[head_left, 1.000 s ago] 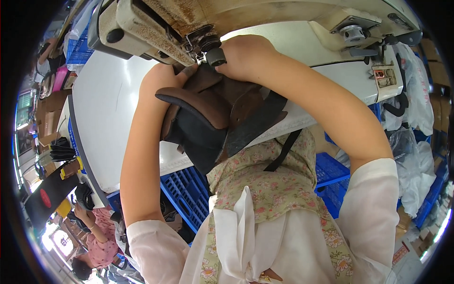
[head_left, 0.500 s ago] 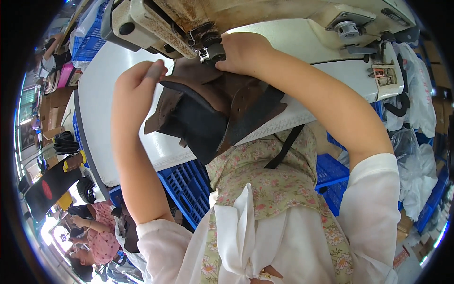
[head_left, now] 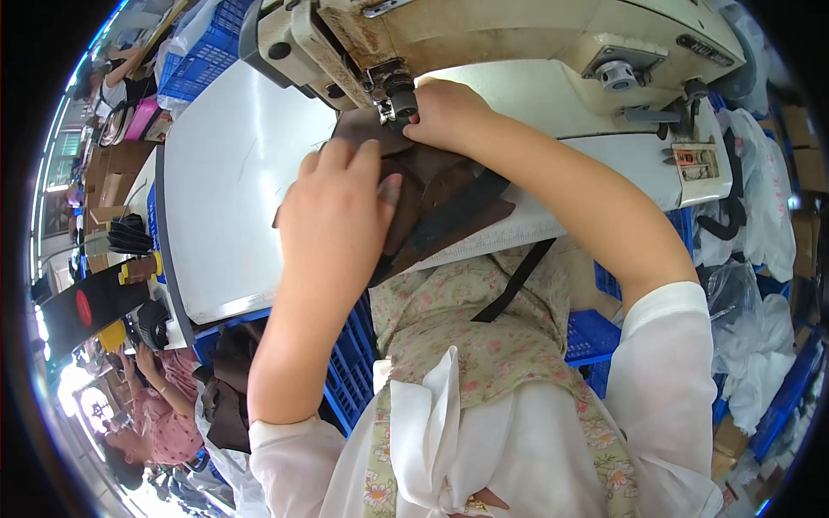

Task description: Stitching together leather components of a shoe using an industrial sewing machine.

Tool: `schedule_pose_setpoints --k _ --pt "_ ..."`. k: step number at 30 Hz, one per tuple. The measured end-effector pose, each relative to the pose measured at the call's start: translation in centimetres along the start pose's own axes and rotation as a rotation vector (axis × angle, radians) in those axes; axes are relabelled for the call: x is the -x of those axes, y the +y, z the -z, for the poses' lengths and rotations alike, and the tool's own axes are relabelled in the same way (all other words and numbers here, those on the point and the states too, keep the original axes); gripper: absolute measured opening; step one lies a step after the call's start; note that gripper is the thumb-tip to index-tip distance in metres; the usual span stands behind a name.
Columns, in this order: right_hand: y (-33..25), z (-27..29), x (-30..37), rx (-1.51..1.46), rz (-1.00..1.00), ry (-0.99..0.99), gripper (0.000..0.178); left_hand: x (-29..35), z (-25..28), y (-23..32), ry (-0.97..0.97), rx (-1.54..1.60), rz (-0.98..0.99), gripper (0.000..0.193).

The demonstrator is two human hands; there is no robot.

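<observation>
brown workpiece point(head_left: 443, 182), dark flap point(head_left: 458, 210) slanting up right

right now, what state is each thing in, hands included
left hand: over the brown-and-black piece, fingers bent; grip unclear
right hand: beside the machine's foot, fingers curled; grip unclear
brown-and-black piece: folded, partly hidden by the left hand
sewing machine: running or stopped, cannot tell
white sash: knotted
plastic bags: crumpled

No readable text (badge point(head_left: 704, 49) blurred)
</observation>
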State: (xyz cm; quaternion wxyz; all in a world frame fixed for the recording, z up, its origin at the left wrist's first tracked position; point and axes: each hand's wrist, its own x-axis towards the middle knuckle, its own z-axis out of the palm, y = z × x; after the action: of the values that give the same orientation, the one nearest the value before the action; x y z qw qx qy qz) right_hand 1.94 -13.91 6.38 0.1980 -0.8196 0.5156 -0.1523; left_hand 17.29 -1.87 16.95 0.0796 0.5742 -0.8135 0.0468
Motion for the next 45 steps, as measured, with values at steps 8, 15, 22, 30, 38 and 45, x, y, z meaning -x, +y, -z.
schedule_pose_setpoints --k 8,15,22,30,38,45 --pt "0.9 0.6 0.6 -0.048 0.12 0.033 0.03 -1.3 -2.7 -2.7 -0.286 0.298 0.03 0.046" --pt "1.8 -0.2 0.4 -0.168 0.125 0.059 0.026 -0.6 -5.1 -2.7 -0.21 0.278 0.085 0.042" --pt "1.0 0.9 0.2 -0.14 0.039 -0.079 0.018 -1.1 -5.6 -4.6 -0.282 0.443 -0.037 0.039" --pt "1.8 -0.4 0.4 -0.258 0.095 0.026 0.014 -1.1 -6.3 -4.9 -0.146 0.49 -0.103 0.037" --pt "1.6 0.1 0.3 -0.211 0.051 -0.041 0.017 -0.9 -6.8 -5.1 -0.096 0.485 -0.104 0.037" --pt "1.4 0.1 0.4 -0.181 0.071 -0.002 0.015 -1.3 -6.8 -5.6 -0.119 0.489 -0.123 0.038"
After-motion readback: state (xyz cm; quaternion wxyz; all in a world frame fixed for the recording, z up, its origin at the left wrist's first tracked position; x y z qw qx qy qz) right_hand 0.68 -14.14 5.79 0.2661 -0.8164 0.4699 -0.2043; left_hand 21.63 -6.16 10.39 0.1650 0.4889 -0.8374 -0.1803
